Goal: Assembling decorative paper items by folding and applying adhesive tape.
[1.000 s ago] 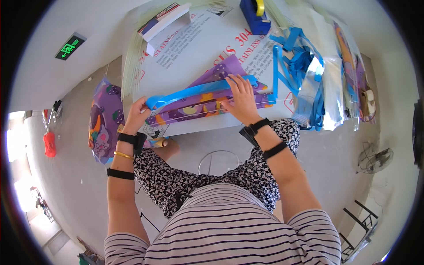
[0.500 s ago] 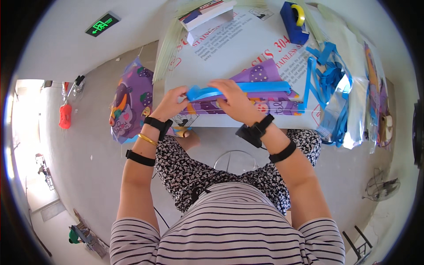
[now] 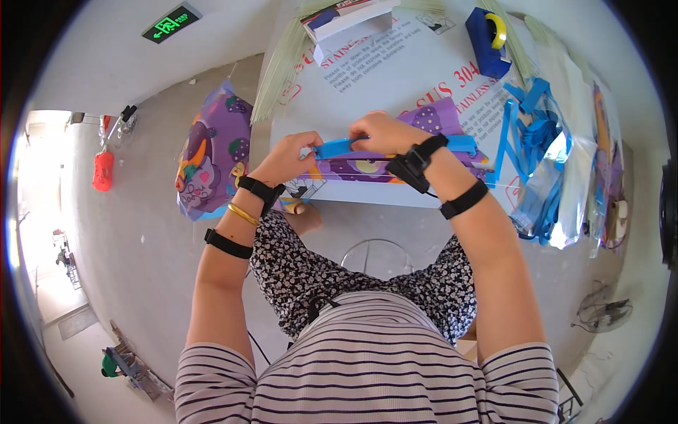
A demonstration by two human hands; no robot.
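Note:
A glossy blue strip (image 3: 335, 148) is stretched crosswise at the table's near edge, over a purple printed plastic film (image 3: 438, 119). At its left end my left hand (image 3: 291, 160) is closed, thumb and fingers pinching the strip. My right hand (image 3: 387, 133) has its fingers curled round the strip a short way to the right. Beyond that hand, more of the blue band (image 3: 462, 145) lies over the film. The right wrist covers part of the film.
Loose blue strips (image 3: 533, 131) and clear plastic lie at the table's right. Farther back stand a blue tape dispenser (image 3: 489, 44) and a white box (image 3: 353, 27). Thin pale sticks (image 3: 279, 78) line the left side. A purple printed plastic bag (image 3: 217, 152) hangs at the left edge.
My right hand has shifted away from me and a little right, its fingers now curled tighter on the blue strip. My left hand keeps its pinch. The whole view has moved slightly.

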